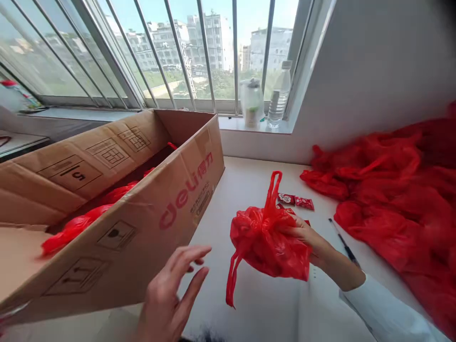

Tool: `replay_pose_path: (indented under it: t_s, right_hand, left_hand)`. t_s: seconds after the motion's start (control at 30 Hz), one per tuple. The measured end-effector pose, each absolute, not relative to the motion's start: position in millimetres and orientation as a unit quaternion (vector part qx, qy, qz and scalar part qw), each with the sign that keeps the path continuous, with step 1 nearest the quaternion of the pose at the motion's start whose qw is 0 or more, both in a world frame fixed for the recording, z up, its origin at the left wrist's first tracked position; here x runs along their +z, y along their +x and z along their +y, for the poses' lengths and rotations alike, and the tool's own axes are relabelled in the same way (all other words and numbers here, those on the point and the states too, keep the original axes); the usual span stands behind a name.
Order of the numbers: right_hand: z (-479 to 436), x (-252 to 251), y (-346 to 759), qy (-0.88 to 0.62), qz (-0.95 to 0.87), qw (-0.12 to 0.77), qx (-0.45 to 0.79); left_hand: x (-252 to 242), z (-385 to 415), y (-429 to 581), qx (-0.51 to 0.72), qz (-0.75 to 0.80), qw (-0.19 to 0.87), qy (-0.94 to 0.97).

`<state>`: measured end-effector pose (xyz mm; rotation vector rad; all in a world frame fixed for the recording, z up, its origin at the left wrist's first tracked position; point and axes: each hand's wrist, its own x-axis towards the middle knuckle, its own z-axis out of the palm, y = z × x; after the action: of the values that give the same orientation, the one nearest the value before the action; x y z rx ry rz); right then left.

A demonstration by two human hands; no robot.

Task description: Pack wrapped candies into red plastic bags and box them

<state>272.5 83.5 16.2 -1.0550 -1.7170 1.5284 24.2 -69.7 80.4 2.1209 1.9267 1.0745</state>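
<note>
Right hand's (304, 236) grip clasps a red bag (263, 244) over the table (249, 185). Left hand (173, 292), grip released, hangs beside a cardboard box (153, 209) of red bags (85, 221)

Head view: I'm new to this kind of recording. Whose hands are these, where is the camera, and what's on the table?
The camera sits on a person's head, looking down at their own bare hands. The right hand has its grip closed on a filled red plastic bag over the white table. The left hand is open and empty beside a cardboard box holding other red bags. Small red packets, a pen and a heap of red plastic lie to the right.
</note>
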Motion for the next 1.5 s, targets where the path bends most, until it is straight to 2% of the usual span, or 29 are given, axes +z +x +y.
replay_pose_path:
  t_s: [0.13, 0.27, 0.37, 0.43, 0.53, 0.73, 0.83, 0.9, 1.07, 1.17, 1.27, 1.33, 1.4, 1.5]
  right_hand:
    - [46.2, -10.6, 251.6, -0.410, -0.614, 0.297, 0.606]
    - [27.6, 13.6, 258.9, -0.430, -0.682, 0.378, 0.455]
    - [8.7, 29.8, 242.0, -0.383, -0.821, 0.294, 0.304]
    - [2.5, 27.6, 223.0, -0.395, -0.853, 0.220, 0.262]
    - [6.0, 18.3, 212.0, -0.442, -0.834, 0.207, 0.256]
    - [13.5, 23.3, 280.6, -0.495, -0.767, 0.278, 0.299]
    - [8.6, 22.7, 305.5, -0.497, -0.759, 0.245, 0.342]
    - [3.5, 23.9, 302.1, -0.482, -0.784, 0.213, 0.328]
    - [-1.8, 42.5, 258.8, -0.410, -0.856, 0.187, 0.253]
    - [1.6, 52.2, 251.3, -0.408, -0.819, 0.255, 0.312]
    - [6.0, 53.3, 264.2, -0.466, -0.649, 0.421, 0.430]
    - [7.9, 51.4, 274.2, -0.478, -0.518, 0.499, 0.505]
    - [7.4, 50.0, 280.1, -0.462, -0.448, 0.523, 0.559]
    - [0.5, 52.3, 280.9, -0.439, -0.459, 0.527, 0.565]
  left_hand:
    - [51.9, -48.9, 24.5, 0.234, 0.578, 0.134, 0.770]
    - [34.9, -29.7, 28.3, 0.187, 0.536, 0.187, 0.801]
    - [30.6, -24.4, 26.3, 0.193, 0.511, 0.208, 0.811]
    - [26.0, -20.5, 22.4, 0.212, 0.503, 0.211, 0.811]
    - [15.9, -13.6, 13.8, 0.267, 0.505, 0.208, 0.794]
    - [2.9, -19.9, -13.9, 0.414, 0.582, 0.211, 0.667]
    - [12.3, -35.0, -14.1, 0.406, 0.593, 0.251, 0.649]
    - [26.3, -43.8, -4.3, 0.380, 0.583, 0.275, 0.663]
    - [57.9, -44.8, 26.4, 0.302, 0.496, 0.208, 0.787]
    - [59.2, -33.8, 27.4, 0.398, 0.474, 0.225, 0.752]
    - [55.1, -23.7, 14.5, 0.507, 0.485, 0.265, 0.662]
    - [54.9, -20.6, 5.2, 0.561, 0.489, 0.303, 0.595]
    - [58.5, -21.8, -0.7, 0.578, 0.482, 0.352, 0.556]
    - [69.4, -32.1, -2.7, 0.552, 0.443, 0.435, 0.556]
